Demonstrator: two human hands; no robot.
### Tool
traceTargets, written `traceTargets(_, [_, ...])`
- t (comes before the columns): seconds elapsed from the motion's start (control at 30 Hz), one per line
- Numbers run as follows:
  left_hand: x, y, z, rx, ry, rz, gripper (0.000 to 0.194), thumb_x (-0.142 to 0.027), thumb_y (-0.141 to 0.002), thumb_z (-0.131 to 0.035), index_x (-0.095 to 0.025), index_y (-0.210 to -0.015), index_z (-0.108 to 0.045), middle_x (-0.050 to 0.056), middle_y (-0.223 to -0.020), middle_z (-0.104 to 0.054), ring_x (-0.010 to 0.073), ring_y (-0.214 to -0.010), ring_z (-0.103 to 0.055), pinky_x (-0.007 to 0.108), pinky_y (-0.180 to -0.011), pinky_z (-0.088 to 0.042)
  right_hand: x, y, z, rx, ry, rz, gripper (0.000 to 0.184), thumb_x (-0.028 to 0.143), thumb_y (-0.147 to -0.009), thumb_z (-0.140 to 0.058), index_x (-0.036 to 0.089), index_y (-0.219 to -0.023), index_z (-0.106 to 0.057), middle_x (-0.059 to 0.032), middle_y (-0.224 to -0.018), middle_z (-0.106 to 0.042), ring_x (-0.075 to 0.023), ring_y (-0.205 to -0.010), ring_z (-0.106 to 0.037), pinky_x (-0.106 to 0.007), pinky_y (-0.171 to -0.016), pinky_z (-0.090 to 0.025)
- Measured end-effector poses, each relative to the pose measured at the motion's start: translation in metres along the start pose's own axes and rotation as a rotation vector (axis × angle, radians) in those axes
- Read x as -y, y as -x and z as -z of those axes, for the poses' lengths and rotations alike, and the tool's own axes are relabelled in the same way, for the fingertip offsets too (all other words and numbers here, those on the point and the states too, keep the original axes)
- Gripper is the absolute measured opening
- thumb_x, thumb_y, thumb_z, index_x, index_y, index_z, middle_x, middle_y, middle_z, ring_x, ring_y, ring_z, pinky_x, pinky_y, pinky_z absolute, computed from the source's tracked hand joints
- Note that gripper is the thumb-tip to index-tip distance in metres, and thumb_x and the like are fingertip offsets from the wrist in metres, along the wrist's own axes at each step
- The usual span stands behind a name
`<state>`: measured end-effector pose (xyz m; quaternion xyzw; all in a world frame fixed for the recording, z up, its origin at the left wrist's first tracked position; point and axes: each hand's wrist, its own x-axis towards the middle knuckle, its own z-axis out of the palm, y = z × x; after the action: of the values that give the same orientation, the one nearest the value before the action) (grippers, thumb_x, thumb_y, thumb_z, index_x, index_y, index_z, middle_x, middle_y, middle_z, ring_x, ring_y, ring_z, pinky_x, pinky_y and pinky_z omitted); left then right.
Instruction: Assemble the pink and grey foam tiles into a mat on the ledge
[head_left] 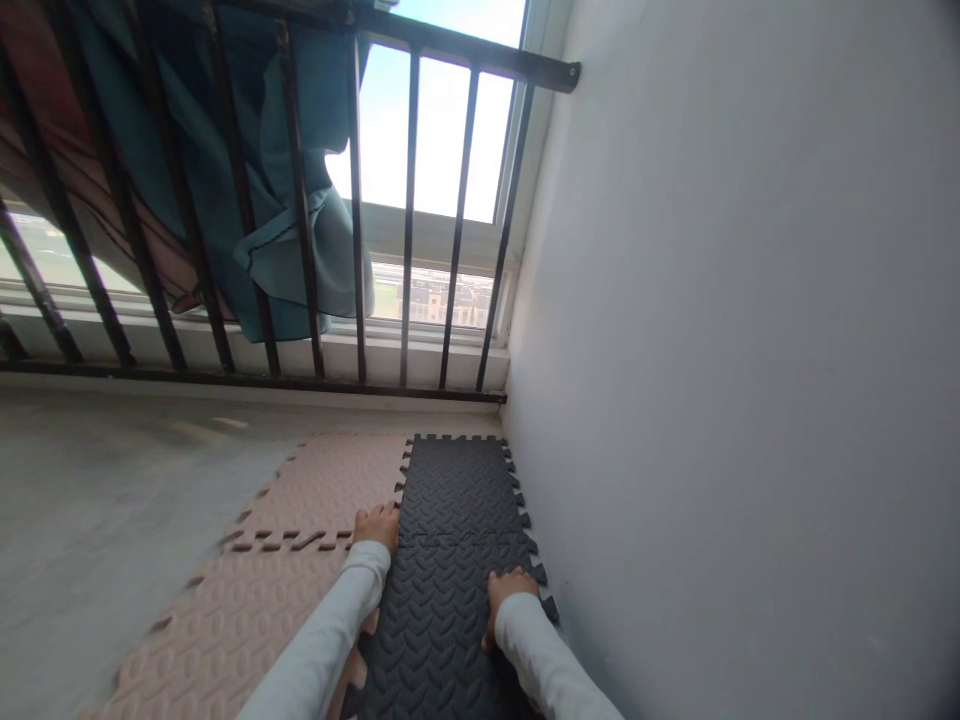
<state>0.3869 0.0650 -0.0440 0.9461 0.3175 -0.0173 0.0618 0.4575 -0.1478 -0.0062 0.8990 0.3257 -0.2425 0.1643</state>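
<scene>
Pink foam mat tiles (337,480) and black foam mat tiles (457,480) lie side by side on the floor, their edges toothed. My left hand (377,525) presses down at the seam between the two colours, near the corner where the pink tiles meet. Its fingers lie on the mat, holding nothing that I can see. On the nearer black tile (427,610) rests my right hand (510,595), close to the wall-side edge, thumb apart from the fingers. Gaps show along the pink-black seam and between the two pink tiles. The seam between the black tiles looks closed.
A white wall (712,350) rises along the right of the mats. Ahead stands a dark metal railing (407,220) before a window, with blue-green cloth (300,230) hanging behind its bars. Bare grey floor (112,510) stretches to the left.
</scene>
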Motion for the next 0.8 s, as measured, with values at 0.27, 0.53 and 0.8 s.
traceTargets(0.27, [0.011, 0.003, -0.015, -0.042, 0.029, 0.008, 0.040, -0.020, -0.082, -0.023, -0.028, -0.109, -0.051, 0.002, -0.131, -0.040, 0.0156, -0.119, -0.036, 0.047, -0.098, -0.021, -0.001, -0.002, -0.003, -0.015, -0.009, 0.007, 0.108, 0.033, -0.035, -0.077, 0.013, -0.129, -0.028, -0.0225, -0.126, -0.040, -0.0332, -0.120, -0.031, -0.046, -0.095, -0.030])
traceTargets(0.53, [0.010, 0.012, -0.029, 0.031, -0.029, -0.057, 0.051, -0.033, -0.080, -0.029, -0.017, -0.129, -0.031, 0.006, -0.140, -0.020, 0.0179, -0.128, -0.018, 0.039, -0.104, -0.016, 0.000, -0.006, -0.002, 0.004, -0.019, -0.013, 0.112, 0.034, -0.027, -0.078, 0.011, -0.127, -0.032, -0.0209, -0.124, -0.043, -0.0338, -0.119, -0.032, -0.045, -0.096, -0.030])
traceTargets(0.8, [0.001, 0.021, -0.028, 0.151, -0.022, -0.024, 0.068, -0.047, -0.078, -0.025, -0.007, -0.132, -0.015, 0.011, -0.142, -0.007, 0.0218, -0.130, -0.006, 0.037, -0.105, -0.012, 0.001, -0.003, 0.004, 0.005, -0.026, -0.029, 0.104, 0.029, -0.029, -0.078, 0.012, -0.123, -0.038, -0.0179, -0.121, -0.047, -0.0325, -0.118, -0.035, -0.041, -0.096, -0.033])
